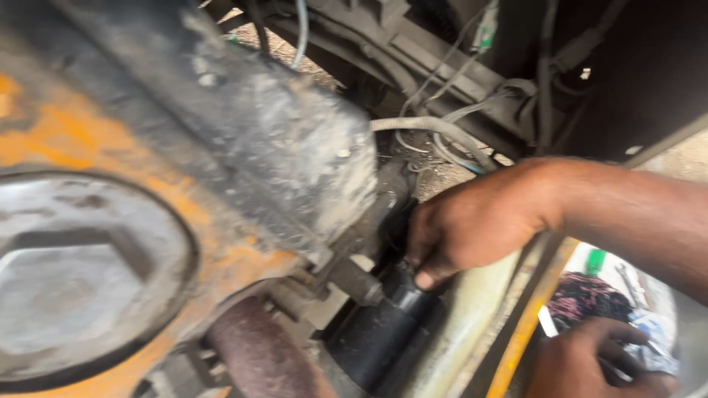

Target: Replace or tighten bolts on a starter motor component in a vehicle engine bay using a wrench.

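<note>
Under a grimy orange machine (110,147), blurred wiring (442,133) hangs behind. Right hand (479,221) fingers press a black cylinder (383,332), partly hidden. Left hand (590,361), cut off, curls around something unclear.

We see sandy ground (689,158) at three o'clock, patterned cloth (582,295) and green object (594,261) at four o'clock.
</note>
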